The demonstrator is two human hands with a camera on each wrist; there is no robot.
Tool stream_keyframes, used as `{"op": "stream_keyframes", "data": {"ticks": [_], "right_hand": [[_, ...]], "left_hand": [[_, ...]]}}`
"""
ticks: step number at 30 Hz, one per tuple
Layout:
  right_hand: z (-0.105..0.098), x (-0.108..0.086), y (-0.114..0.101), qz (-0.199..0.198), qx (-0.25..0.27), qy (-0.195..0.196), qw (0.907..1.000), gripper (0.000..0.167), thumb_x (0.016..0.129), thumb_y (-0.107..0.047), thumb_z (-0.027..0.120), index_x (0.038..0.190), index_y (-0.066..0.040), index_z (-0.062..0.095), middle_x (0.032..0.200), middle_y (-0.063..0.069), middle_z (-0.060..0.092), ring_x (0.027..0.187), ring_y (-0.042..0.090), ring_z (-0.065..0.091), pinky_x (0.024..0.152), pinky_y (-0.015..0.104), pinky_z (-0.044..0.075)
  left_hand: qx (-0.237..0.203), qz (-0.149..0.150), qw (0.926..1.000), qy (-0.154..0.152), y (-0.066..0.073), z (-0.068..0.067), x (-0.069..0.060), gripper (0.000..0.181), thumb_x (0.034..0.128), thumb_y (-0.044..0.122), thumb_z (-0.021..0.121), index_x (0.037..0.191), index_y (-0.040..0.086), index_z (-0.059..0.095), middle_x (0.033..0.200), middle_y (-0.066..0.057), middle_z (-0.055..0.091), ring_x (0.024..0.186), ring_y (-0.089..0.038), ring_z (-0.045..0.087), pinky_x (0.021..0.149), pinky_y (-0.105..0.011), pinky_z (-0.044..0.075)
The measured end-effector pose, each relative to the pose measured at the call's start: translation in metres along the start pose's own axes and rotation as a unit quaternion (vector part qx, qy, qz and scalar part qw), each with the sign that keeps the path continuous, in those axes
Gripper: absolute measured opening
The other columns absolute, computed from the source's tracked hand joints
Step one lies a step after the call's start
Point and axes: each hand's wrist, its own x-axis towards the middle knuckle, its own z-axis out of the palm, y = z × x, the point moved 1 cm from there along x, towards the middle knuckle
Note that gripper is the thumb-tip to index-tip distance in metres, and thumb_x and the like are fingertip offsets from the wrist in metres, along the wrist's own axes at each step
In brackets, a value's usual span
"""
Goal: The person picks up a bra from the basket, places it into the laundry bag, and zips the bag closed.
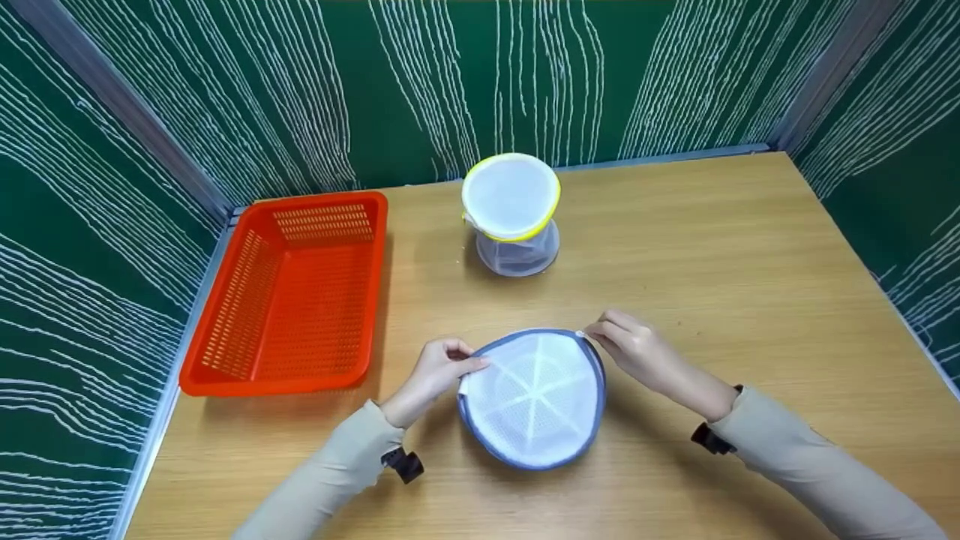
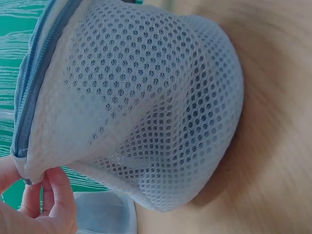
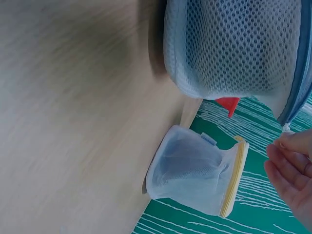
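A white mesh laundry bag with a blue zipper around its top rim stands on the table in front of me. My left hand pinches the rim at the upper left, thumb on top. In the left wrist view those fingers grip the end of the blue zipper. At the upper right of the rim, my right hand pinches the small zipper pull. Honeycomb mesh sides show in both wrist views. The bag's inside is hidden under its lid.
Farther back stands a second mesh bag, smaller, with a yellow zippered rim. An orange-red plastic basket sits on the left of the wooden table. Green walls with white wavy lines border the back and sides.
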Motion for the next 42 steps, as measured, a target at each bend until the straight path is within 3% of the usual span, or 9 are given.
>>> {"op": "stream_keyframes", "data": {"ticks": [5, 9, 11, 16, 18, 22, 32, 39, 42], "right_hand": [[-0.001, 0.000, -0.001, -0.003, -0.003, 0.004, 1.0000, 0.007, 0.084, 0.001, 0.054, 0.084, 0.002, 0.061, 0.077, 0.006, 0.054, 0.066, 0.015, 0.054, 0.060, 0.018, 0.047], [-0.001, 0.000, 0.000, 0.005, -0.001, 0.008, 1.0000, 0.016, 0.072, 0.013, 0.063, 0.083, 0.001, 0.061, 0.077, 0.006, 0.055, 0.066, 0.015, 0.054, 0.059, 0.018, 0.047], [-0.001, 0.000, 0.001, 0.011, 0.006, 0.009, 0.9999, 0.020, 0.069, 0.015, 0.064, 0.082, 0.001, 0.061, 0.077, 0.006, 0.055, 0.066, 0.016, 0.054, 0.060, 0.018, 0.047], [0.001, 0.000, 0.002, 0.026, 0.031, 0.008, 0.9992, 0.024, 0.065, 0.018, 0.063, 0.082, 0.002, 0.060, 0.077, 0.008, 0.055, 0.066, 0.018, 0.055, 0.064, 0.016, 0.046], [0.001, 0.000, 0.002, 0.027, 0.034, 0.006, 0.9990, 0.023, 0.066, 0.018, 0.063, 0.083, 0.002, 0.061, 0.077, 0.008, 0.055, 0.067, 0.018, 0.055, 0.065, 0.015, 0.046], [0.002, 0.002, 0.001, 0.029, 0.032, 0.002, 0.9991, 0.023, 0.067, 0.017, 0.064, 0.083, 0.002, 0.061, 0.078, 0.008, 0.055, 0.068, 0.017, 0.055, 0.065, 0.014, 0.045], [0.003, 0.003, 0.000, 0.025, 0.027, -0.002, 0.9993, 0.025, 0.066, 0.018, 0.064, 0.085, 0.002, 0.061, 0.079, 0.008, 0.056, 0.069, 0.017, 0.054, 0.064, 0.015, 0.044], [0.002, 0.005, -0.002, 0.026, 0.026, -0.001, 0.9993, 0.025, 0.066, 0.018, 0.064, 0.085, 0.002, 0.061, 0.080, 0.008, 0.056, 0.069, 0.017, 0.055, 0.065, 0.014, 0.044], [0.002, 0.005, -0.003, 0.026, 0.024, -0.002, 0.9994, 0.024, 0.066, 0.017, 0.064, 0.085, 0.002, 0.061, 0.080, 0.007, 0.056, 0.070, 0.017, 0.055, 0.065, 0.015, 0.045]], "left_hand": [[0.035, -0.016, 0.9970, -0.066, 0.004, -0.002, -0.001, 0.016, 0.0744, 0.010, 0.068, 0.080, -0.002, 0.061, 0.068, 0.001, 0.055, 0.063, -0.009, 0.049, 0.058, -0.020, 0.043], [0.100, -0.018, 0.9842, -0.145, 0.019, -0.002, 0.002, 0.017, 0.0774, 0.012, 0.066, 0.084, -0.002, 0.059, 0.070, 0.000, 0.053, 0.061, -0.009, 0.050, 0.056, -0.023, 0.048], [0.155, 0.000, 0.9712, -0.181, 0.029, -0.001, 0.005, 0.018, 0.0781, 0.012, 0.065, 0.088, -0.002, 0.059, 0.071, -0.002, 0.053, 0.061, -0.009, 0.049, 0.055, -0.022, 0.047], [0.290, 0.043, 0.9226, -0.251, 0.056, 0.002, 0.016, 0.037, 0.0785, 0.013, 0.064, 0.112, 0.002, 0.054, 0.092, -0.008, 0.059, 0.079, -0.015, 0.053, 0.066, -0.023, 0.046], [0.321, 0.050, 0.9057, -0.273, 0.065, 0.004, 0.021, 0.045, 0.0796, 0.014, 0.064, 0.121, 0.003, 0.049, 0.103, -0.011, 0.058, 0.091, -0.018, 0.053, 0.074, -0.025, 0.046], [0.357, 0.064, 0.8830, -0.298, 0.075, 0.014, 0.033, 0.047, 0.0831, 0.017, 0.060, 0.126, 0.005, 0.046, 0.113, -0.015, 0.055, 0.102, -0.022, 0.052, 0.082, -0.029, 0.046], [0.385, 0.112, 0.8669, -0.296, 0.087, 0.033, 0.046, 0.033, 0.0868, 0.012, 0.051, 0.118, 0.001, 0.054, 0.109, -0.014, 0.059, 0.100, -0.020, 0.055, 0.077, -0.025, 0.046], [0.403, 0.162, 0.8470, -0.307, 0.088, 0.036, 0.048, 0.026, 0.0855, 0.009, 0.051, 0.108, -0.001, 0.060, 0.101, -0.013, 0.062, 0.092, -0.020, 0.055, 0.079, -0.025, 0.043], [0.401, 0.171, 0.8436, -0.314, 0.088, 0.036, 0.049, 0.023, 0.0843, 0.008, 0.054, 0.103, -0.003, 0.062, 0.097, -0.013, 0.062, 0.087, -0.019, 0.055, 0.075, -0.023, 0.044]]}}
